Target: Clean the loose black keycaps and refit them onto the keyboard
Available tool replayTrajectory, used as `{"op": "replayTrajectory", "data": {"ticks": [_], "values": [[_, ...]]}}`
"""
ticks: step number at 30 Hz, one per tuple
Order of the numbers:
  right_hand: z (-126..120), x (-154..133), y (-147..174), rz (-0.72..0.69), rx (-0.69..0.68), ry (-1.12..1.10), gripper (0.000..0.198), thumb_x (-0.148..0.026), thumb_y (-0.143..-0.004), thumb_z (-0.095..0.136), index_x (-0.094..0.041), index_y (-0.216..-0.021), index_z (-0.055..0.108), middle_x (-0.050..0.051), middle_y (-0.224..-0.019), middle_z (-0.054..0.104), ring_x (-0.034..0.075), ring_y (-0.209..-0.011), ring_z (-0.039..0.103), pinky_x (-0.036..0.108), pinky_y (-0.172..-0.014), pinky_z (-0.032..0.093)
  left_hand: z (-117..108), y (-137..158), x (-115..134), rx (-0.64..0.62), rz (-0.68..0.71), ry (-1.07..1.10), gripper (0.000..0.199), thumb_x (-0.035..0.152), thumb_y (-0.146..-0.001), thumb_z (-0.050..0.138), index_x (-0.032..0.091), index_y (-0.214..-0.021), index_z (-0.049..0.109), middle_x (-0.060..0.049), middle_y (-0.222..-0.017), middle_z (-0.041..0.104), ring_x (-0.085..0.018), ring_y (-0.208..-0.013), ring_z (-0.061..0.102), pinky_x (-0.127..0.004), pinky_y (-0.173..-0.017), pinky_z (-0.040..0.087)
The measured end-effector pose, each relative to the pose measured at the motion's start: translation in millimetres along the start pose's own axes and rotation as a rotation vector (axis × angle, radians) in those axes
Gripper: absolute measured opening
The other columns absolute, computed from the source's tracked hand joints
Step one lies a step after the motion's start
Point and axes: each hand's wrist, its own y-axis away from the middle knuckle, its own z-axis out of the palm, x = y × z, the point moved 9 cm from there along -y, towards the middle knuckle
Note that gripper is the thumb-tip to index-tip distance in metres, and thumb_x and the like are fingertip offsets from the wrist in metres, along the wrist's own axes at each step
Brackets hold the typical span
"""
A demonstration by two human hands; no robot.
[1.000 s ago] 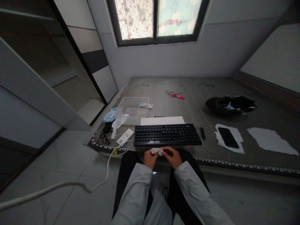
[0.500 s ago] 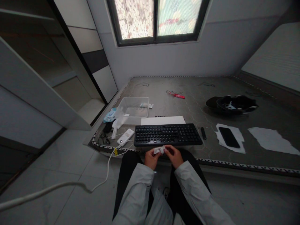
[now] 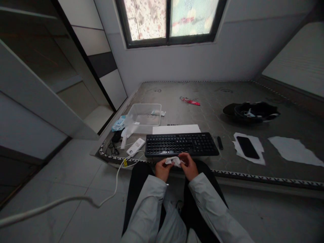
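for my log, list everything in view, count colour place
crumpled sheet: 1, white, held
keyboard: 1, black, centre
flat panel: 1, white, behind keyboard
box: 1, clear, left
wrapping: unclear, blue, beside box
device: 1, white, left
cables: several, white/black, left
stick: 1, black, right
paper: 2, white, right
phone: 1, black, on paper
cap: 1, black, right
strip: 1, red, back
mattress: 1, grey, middle
window: 1, dark-framed, back
cabinet: 1, white/dark, left
left hand: 1, grey-sleeved, front
right hand: 1, grey-sleeved, front
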Motion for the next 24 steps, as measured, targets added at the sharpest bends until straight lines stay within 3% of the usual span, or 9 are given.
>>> {"op": "replayTrajectory", "data": {"ticks": [4,13,17,20,24], "values": [[1.1,-21.3,0.7,-0.129,-0.031,0.119,0.015,-0.025,-0.075,0.052,-0.021,-0.08,0.066,0.006,-0.095,0.059,0.021,-0.093,0.055,0.035,-0.085,0.043,0.1,0.7,-1.8,-0.002,0.006,-0.022,0.032,0.028,-0.058,0.071,0.013,-0.086,0.07,-0.006,-0.081,0.071,-0.021,-0.076,0.064,-0.031,-0.072,0.049],[7.3,-29.0,2.8,-0.126,-0.074,0.202,0.019,-0.03,-0.073,0.057,-0.024,-0.087,0.068,0.005,-0.091,0.059,0.019,-0.084,0.056,0.031,-0.073,0.046,2.3,1.1,-0.2,-0.035,0.05,-0.029,0.027,0.024,-0.065,0.065,0.016,-0.09,0.07,-0.005,-0.088,0.071,-0.024,-0.086,0.063,-0.034,-0.08,0.048],[7.9,-31.8,4.0,-0.153,-0.08,0.21,0.019,-0.029,-0.075,0.055,-0.024,-0.089,0.068,0.004,-0.092,0.058,0.019,-0.088,0.055,0.032,-0.078,0.045,1.5,0.8,0.0,-0.031,0.064,-0.052,0.028,0.024,-0.066,0.064,0.017,-0.093,0.069,-0.005,-0.091,0.07,-0.024,-0.088,0.062,-0.035,-0.083,0.047],[5.0,-31.3,4.0,-0.149,-0.042,0.217,0.017,-0.03,-0.076,0.055,-0.024,-0.085,0.068,0.005,-0.09,0.059,0.019,-0.087,0.056,0.032,-0.081,0.043,1.1,0.1,-2.2,-0.033,0.06,-0.06,0.028,0.025,-0.064,0.065,0.015,-0.091,0.069,-0.006,-0.089,0.071,-0.024,-0.086,0.063,-0.035,-0.08,0.048],[4.3,-28.0,3.4,-0.128,-0.034,0.219,0.017,-0.034,-0.074,0.058,-0.022,-0.081,0.068,0.005,-0.088,0.059,0.02,-0.083,0.056,0.031,-0.073,0.046,-3.4,-0.9,-5.0,0.01,0.037,-0.057,0.025,0.025,-0.061,0.068,0.013,-0.083,0.069,-0.007,-0.081,0.071,-0.023,-0.078,0.064,-0.032,-0.073,0.049]]}}
